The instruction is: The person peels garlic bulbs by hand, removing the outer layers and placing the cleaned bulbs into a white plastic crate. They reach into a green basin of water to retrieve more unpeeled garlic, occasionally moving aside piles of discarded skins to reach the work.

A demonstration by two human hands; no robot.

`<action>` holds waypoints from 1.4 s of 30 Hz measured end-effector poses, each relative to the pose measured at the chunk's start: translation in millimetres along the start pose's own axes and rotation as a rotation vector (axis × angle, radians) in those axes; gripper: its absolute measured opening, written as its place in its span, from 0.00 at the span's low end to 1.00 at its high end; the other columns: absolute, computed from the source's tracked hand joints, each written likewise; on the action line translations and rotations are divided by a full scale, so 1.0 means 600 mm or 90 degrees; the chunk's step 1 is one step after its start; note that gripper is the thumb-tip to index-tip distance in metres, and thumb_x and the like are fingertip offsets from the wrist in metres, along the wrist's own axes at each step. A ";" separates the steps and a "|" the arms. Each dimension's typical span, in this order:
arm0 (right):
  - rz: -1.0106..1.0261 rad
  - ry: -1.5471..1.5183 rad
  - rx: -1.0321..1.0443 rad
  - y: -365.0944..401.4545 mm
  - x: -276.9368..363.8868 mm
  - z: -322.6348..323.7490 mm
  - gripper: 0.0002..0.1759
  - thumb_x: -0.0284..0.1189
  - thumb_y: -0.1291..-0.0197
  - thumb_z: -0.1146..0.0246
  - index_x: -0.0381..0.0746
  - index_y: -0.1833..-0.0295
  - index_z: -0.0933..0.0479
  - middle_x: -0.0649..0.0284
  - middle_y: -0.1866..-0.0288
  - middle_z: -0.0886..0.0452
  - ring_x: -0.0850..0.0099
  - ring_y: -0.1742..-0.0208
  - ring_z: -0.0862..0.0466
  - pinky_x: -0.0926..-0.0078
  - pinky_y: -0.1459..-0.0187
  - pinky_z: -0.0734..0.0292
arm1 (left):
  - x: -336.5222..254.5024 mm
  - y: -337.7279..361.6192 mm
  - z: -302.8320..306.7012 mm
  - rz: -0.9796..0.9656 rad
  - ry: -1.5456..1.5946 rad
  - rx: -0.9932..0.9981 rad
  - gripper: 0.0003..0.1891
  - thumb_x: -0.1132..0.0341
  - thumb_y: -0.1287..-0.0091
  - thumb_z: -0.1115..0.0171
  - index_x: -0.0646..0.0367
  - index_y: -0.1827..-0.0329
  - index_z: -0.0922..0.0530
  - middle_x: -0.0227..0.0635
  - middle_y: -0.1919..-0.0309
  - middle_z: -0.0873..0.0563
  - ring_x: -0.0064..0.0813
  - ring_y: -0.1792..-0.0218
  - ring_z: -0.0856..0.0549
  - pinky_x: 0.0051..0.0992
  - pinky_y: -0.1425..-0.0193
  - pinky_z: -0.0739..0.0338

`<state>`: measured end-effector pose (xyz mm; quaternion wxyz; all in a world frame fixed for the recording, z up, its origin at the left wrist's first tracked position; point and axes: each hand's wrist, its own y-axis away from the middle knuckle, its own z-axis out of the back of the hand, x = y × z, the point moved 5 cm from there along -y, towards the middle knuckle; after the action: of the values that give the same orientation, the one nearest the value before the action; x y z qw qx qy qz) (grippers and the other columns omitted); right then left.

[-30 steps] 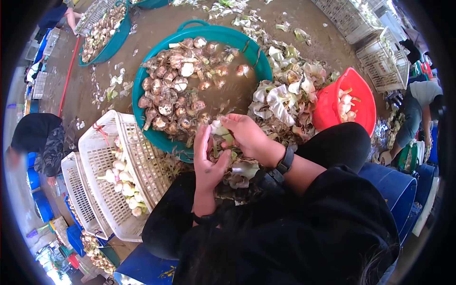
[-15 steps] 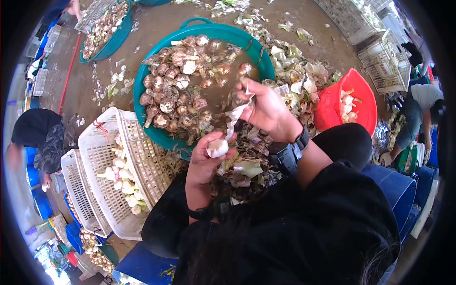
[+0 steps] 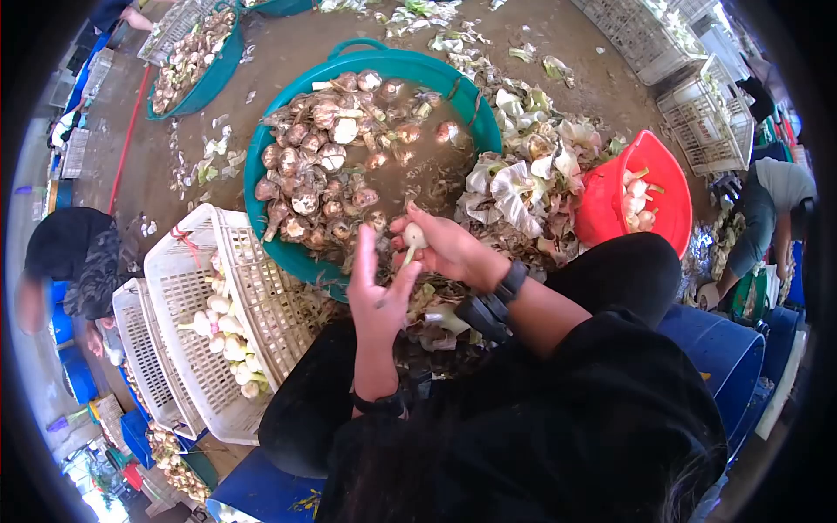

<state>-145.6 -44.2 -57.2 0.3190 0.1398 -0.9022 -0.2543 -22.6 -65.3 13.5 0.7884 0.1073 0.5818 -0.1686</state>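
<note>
A peeled white garlic bulb with a short pale green stem sits in the fingers of my right hand. My left hand is close beside it, fingers stretched out and thumb apart, holding nothing. Beyond both hands stands a green tub of muddy water. Brown, unpeeled garlic bulbs crowd its left side, and a few float to the right. Loose peeled skins lie heaped along the tub's right side and below my hands.
At my left, a white plastic crate holds peeled bulbs. To the right stands a red bucket with several peeled bulbs. Other people work at far left and right. Another green tub and more crates stand farther back.
The strip of skin between my hands is gone from them. The bulb has passed from my left hand to my right, and my left fingers have opened out.
</note>
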 end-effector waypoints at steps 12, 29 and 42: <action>0.142 1.102 0.198 -0.309 -0.095 0.032 0.18 0.31 0.54 0.44 0.40 0.54 0.24 0.59 0.62 0.19 0.61 0.61 0.20 0.63 0.57 0.26 | 0.098 -0.012 0.070 0.270 0.378 -0.362 0.10 0.67 0.36 0.44 0.59 0.54 0.27 0.34 0.60 0.19 0.19 0.62 0.21 0.18 0.61 0.26; 0.587 1.288 0.142 0.034 0.011 -0.111 0.06 0.29 0.54 0.43 0.42 0.71 0.22 0.57 0.68 0.21 0.63 0.67 0.18 0.67 0.66 0.23 | 0.095 -0.021 0.047 0.266 0.166 -0.147 0.15 0.65 0.43 0.34 0.66 0.59 0.23 0.27 0.71 0.21 0.15 0.70 0.25 0.16 0.63 0.30; -0.072 0.224 0.048 -0.008 -0.025 -0.034 0.22 0.41 0.39 0.45 0.32 0.73 0.24 0.62 0.82 0.24 0.74 0.80 0.26 0.76 0.75 0.30 | 0.098 -0.015 0.039 0.283 0.459 0.036 0.18 0.61 0.36 0.46 0.64 0.47 0.26 0.31 0.61 0.20 0.20 0.64 0.21 0.21 0.56 0.27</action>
<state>-120.6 -49.2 -54.0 0.4519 0.2448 -0.8319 -0.2096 10.3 -90.8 -35.4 0.5483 0.3042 0.7781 0.0380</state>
